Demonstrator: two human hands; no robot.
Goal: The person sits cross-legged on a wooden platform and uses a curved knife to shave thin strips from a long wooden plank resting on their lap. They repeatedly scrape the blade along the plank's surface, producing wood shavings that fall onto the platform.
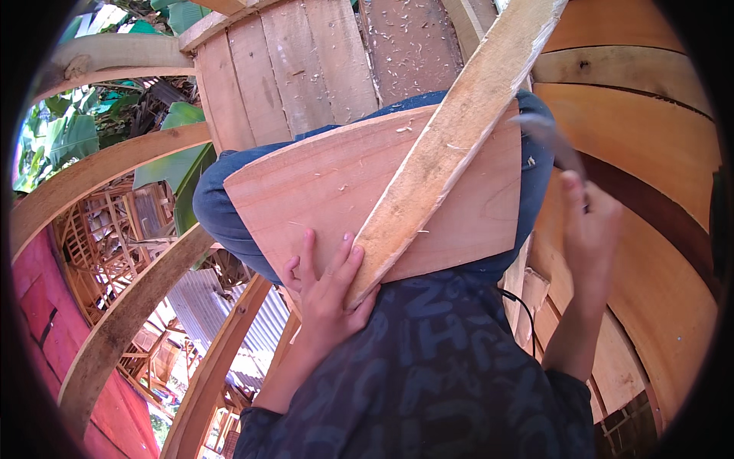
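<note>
A long, rough-edged wooden strip [451, 145] runs diagonally over a flat wooden board [321, 183] that rests across my lap. My left hand [329, 279] grips the strip's near end, the thumb on one side and fingertips along the other edge, with other fingers spread on the board. At the right, my right hand [589, 222] is raised beside the board, closed around the handle of a knife [554, 141]. Its metal blade is smeared by motion and points toward the strip, apart from it. Most of the handle is hidden in my fist.
Pale shavings [405, 128] dot the board and the plank floor [298, 61] ahead. A plank wall [634, 145] curves close by on the right. Bent wooden rails [145, 298] stand on the left, with leaves and corrugated roofing [206, 302] beyond. A black cable [527, 310] hangs near my right side.
</note>
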